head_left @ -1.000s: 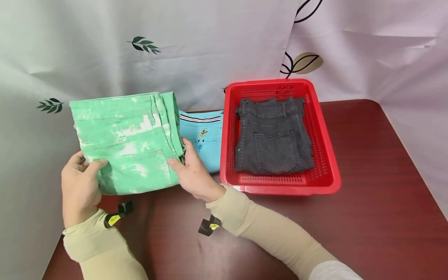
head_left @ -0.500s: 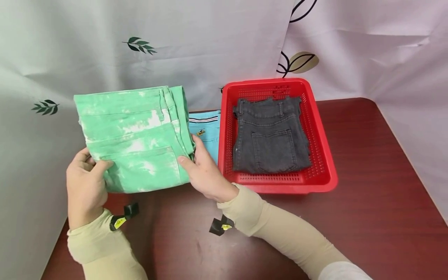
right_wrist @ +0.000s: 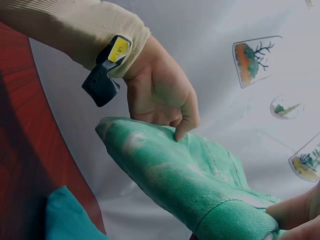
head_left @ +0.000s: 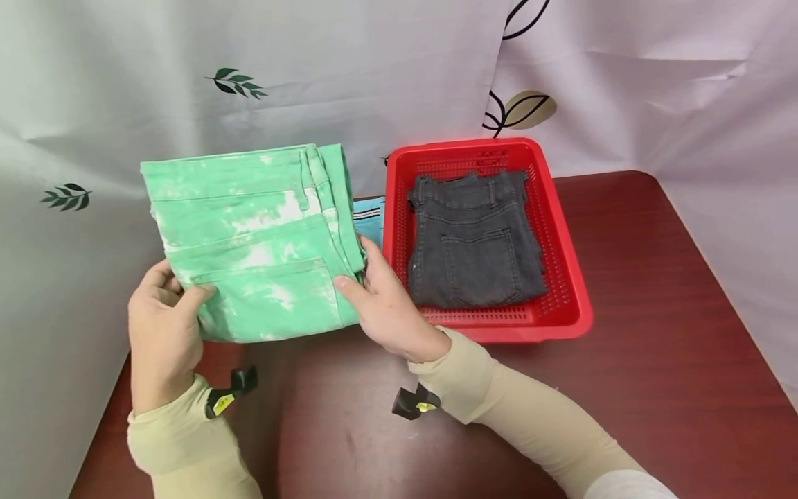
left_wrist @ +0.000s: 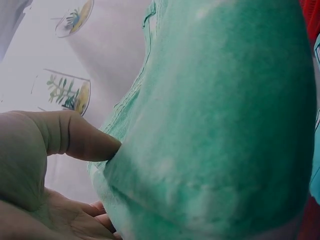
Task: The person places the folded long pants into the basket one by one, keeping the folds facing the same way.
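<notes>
Folded green jeans with white tie-dye patches point(head_left: 262, 242) are held up above the table by both hands. My left hand point(head_left: 163, 326) pinches their lower left edge, thumb on the front and fingers behind. At the right edge my right hand point(head_left: 389, 305) grips them the same way, its fingers partly hidden behind the cloth. In the left wrist view the left thumb presses on the green jeans point(left_wrist: 210, 120). Behind the jeans lies a folded light blue garment point(head_left: 369, 220) with a striped band, mostly covered from view.
A red plastic basket point(head_left: 582, 315) stands on the dark red wooden table point(head_left: 648, 291), right of the jeans. Folded dark grey jeans point(head_left: 476, 242) with a back pocket lie in it. A white patterned curtain point(head_left: 349, 76) hangs behind the table.
Both hands have carried the green jeans to the right and slightly up, nearer the basket. More of the light blue garment is now covered. The view has shifted a little.
</notes>
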A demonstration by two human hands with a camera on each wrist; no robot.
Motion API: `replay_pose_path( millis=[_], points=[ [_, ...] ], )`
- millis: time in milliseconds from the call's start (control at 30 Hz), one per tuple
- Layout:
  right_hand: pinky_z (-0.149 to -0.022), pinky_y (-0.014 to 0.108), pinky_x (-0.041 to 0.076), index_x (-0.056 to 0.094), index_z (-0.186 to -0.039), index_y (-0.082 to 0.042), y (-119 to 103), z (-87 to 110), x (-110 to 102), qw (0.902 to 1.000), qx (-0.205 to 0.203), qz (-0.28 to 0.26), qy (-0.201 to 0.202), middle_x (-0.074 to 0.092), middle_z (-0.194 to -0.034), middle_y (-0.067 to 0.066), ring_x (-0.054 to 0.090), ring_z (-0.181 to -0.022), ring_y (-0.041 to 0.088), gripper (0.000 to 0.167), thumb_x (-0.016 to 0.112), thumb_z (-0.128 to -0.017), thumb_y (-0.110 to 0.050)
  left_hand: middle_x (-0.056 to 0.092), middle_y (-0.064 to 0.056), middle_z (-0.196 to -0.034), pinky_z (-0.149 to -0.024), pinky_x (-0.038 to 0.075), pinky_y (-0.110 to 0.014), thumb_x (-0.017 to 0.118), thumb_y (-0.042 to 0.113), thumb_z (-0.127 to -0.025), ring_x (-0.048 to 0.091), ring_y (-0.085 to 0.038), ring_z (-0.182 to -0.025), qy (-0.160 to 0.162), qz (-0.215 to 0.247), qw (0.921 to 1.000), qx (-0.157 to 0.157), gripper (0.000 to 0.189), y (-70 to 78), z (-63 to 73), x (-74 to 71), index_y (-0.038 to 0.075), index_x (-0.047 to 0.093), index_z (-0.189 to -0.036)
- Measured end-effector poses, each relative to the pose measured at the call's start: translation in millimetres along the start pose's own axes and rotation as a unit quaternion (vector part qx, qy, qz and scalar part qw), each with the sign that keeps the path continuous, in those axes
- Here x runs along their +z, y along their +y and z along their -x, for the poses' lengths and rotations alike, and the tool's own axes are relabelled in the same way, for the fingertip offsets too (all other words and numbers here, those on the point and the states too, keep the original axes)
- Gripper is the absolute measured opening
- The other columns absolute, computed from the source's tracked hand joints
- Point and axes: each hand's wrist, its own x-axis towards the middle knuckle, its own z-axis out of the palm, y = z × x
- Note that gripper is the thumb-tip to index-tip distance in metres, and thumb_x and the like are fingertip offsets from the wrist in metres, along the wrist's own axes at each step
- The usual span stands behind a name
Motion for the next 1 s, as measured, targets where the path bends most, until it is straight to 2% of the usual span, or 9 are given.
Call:
replay_pose_path(
  millis=[267,500,700,1000],
  points=[
    [-0.107,0.038,0.043,0.018,-0.154,-0.003,-0.4,6.1,-10.4,0.9998,-0.016,-0.004,0.009,0.037,-0.151,0.018,0.041,-0.139,0.027,0.057,0.039,-0.103,0.009,0.064,-0.010,-0.112,-0.069,0.055,-0.019,0.053,-0.018,-0.086,0.062,-0.019,-0.093,-0.024,-0.010,0.9997,-0.002,0.049,-0.1,5.8,10.6,0.003,0.055,-0.131],
    [-0.106,0.039,0.044,0.019,-0.154,-0.001,-3.9,9.8,-19.9,0.9993,-0.031,-0.001,0.021,0.038,-0.150,0.020,0.044,-0.137,0.028,0.058,0.040,-0.102,0.011,0.066,-0.010,-0.109,-0.068,0.055,-0.020,0.055,-0.016,-0.085,0.064,-0.019,-0.088,-0.030,-0.021,0.9993,0.003,0.047,-1.4,8.6,22.4,0.003,0.057,-0.129],
    [-0.101,0.041,0.049,0.020,-0.154,-0.001,-8.8,14.4,-28.8,0.9991,-0.024,-0.004,0.033,0.043,-0.145,0.023,0.051,-0.130,0.031,0.056,0.038,-0.103,0.010,0.066,-0.010,-0.111,-0.070,0.054,-0.020,0.058,-0.014,-0.087,0.064,-0.019,-0.090,-0.044,-0.033,0.9985,0.006,0.047,0.3,13.5,31.6,0.003,0.056,-0.131],
    [-0.100,0.041,0.050,0.020,-0.154,-0.003,-21.5,24.1,-44.7,0.9994,-0.002,-0.001,0.034,0.044,-0.145,0.019,0.051,-0.132,0.030,0.055,0.038,-0.103,0.008,0.065,-0.011,-0.115,-0.074,0.054,-0.021,0.060,-0.011,-0.090,0.064,-0.021,-0.094,-0.085,-0.042,0.9955,0.011,0.048,3.0,21.2,42.3,0.002,0.054,-0.135]
  ],
)
